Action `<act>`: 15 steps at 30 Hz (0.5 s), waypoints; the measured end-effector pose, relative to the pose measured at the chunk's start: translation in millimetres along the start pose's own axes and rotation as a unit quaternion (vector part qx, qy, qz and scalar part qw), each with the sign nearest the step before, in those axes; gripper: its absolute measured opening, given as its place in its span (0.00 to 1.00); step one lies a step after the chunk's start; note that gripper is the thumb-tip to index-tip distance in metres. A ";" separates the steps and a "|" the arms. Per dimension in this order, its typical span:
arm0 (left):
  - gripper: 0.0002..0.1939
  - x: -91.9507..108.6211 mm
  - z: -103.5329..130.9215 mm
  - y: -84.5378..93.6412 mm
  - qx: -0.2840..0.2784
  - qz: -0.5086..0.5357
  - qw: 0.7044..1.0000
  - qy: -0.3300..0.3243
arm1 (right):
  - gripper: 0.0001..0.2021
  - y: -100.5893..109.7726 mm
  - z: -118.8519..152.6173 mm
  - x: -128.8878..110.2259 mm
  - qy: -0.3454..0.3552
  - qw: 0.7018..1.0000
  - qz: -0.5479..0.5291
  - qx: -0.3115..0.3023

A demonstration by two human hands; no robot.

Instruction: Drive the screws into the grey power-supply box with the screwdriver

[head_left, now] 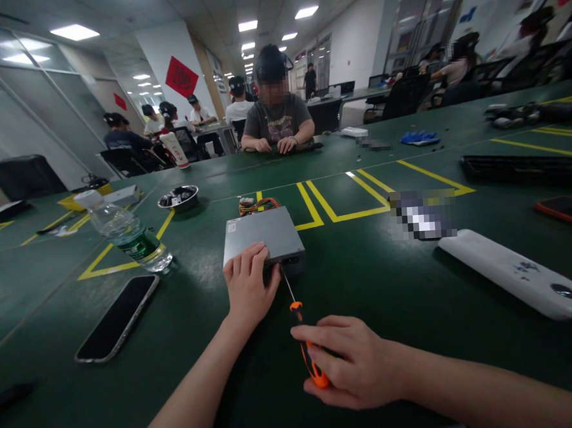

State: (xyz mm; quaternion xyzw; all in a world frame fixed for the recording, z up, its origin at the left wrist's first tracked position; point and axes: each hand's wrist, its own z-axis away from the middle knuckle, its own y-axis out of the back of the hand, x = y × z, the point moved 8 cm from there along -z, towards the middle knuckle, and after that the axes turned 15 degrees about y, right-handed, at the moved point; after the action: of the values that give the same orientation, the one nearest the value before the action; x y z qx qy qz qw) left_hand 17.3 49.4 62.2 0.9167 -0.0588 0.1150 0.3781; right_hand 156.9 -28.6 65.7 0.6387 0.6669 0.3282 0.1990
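Observation:
A grey metal computer power supply (262,231) lies on the green table in front of me, with a bundle of coloured cables (259,205) at its far side. My left hand (249,281) grips its near left edge, fingers on top and thumb against the near face. In my right hand (356,361) is a screwdriver (298,313) with an orange and black handle, held between fingers and thumb. Its thin shaft points away from me, and the tip meets the near face beside my left thumb. Whether it sits in a screw is too small to tell.
Left of me are a phone (118,318), a water bottle (127,233) and a metal bowl (178,198) with small dark pieces. A long white device (517,274) lies at right. Across the table (219,386), marked with yellow tape, sits a person (280,121).

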 end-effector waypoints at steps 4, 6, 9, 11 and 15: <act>0.13 -0.4 0.1 -0.2 -0.001 0.004 1.000 0.001 | 0.14 -9.1 -0.2 -0.2 -0.012 0.999 -0.031 -0.032; 0.13 -0.6 0.0 -0.3 -0.002 0.005 1.000 0.003 | 0.14 -13.4 -3.3 -1.8 -0.003 0.997 -0.029 -0.067; 0.13 -0.1 -0.1 -0.4 0.000 0.002 1.000 0.003 | 0.14 -10.4 -6.8 -2.8 0.012 0.998 -0.005 -0.067; 0.13 0.7 0.1 -0.5 0.001 -0.002 1.000 0.001 | 0.13 -3.8 -6.3 -2.2 0.016 0.999 0.007 -0.030; 0.13 1.2 0.5 -0.6 0.002 -0.005 1.000 -0.003 | 0.14 -1.4 -0.4 1.0 0.001 1.000 -0.007 -0.003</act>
State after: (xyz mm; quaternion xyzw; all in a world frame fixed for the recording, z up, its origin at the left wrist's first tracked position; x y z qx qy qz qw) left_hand 18.6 49.5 61.8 0.9181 -0.0551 0.1109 0.3766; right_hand 155.5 -27.7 65.1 0.6333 0.6703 0.3293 0.2029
